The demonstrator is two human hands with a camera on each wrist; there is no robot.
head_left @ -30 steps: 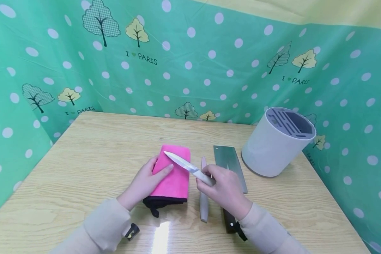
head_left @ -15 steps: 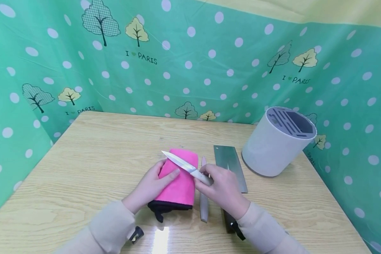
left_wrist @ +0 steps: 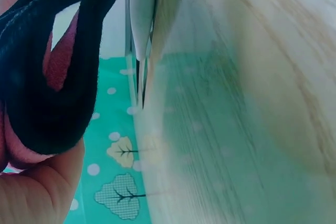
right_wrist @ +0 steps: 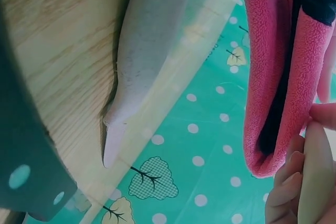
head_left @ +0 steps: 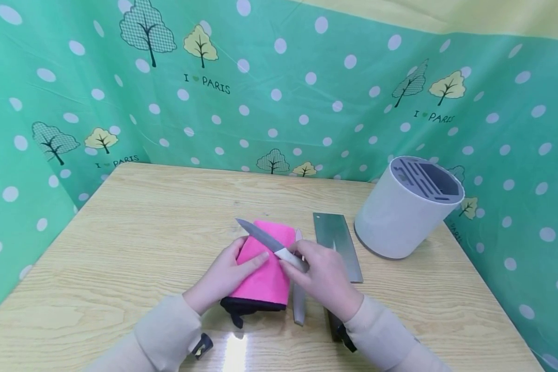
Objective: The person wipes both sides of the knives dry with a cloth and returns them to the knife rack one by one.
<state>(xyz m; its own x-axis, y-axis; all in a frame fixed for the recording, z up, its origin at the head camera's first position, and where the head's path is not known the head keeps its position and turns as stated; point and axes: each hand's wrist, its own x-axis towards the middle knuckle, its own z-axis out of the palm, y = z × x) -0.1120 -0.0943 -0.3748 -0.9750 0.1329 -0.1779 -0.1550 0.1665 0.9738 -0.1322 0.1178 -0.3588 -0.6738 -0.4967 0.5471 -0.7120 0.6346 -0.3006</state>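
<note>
My left hand (head_left: pixel 228 271) grips a folded pink cloth (head_left: pixel 260 284) with a black edge, thumb on top and fingers beneath. In the left wrist view the black edge (left_wrist: pixel 86 87) curls round in layers, held off the table. My right hand (head_left: pixel 323 274) holds a kitchen knife (head_left: pixel 260 235) by its pale handle. Its blade lies across the upper part of the cloth, tip pointing to the far left; whether it touches cannot be told. In the right wrist view the knife handle (right_wrist: pixel 316 177) sits within curled fingers. Beneath, a second pale-handled knife (head_left: pixel 299 305) lies on the table.
A cleaver (head_left: pixel 337 237) lies right of the second knife, its dark handle partly under my right forearm. Farther right stands a white round knife block (head_left: pixel 390 222) with slots in its grey top. A green polka-dot curtain (head_left: pixel 279 103) hangs behind the wooden table (head_left: pixel 144 222).
My left hand and the cloth have shifted right and a little nearer. My right hand has edged left with the knife, whose blade has turned from bright to dark grey.
</note>
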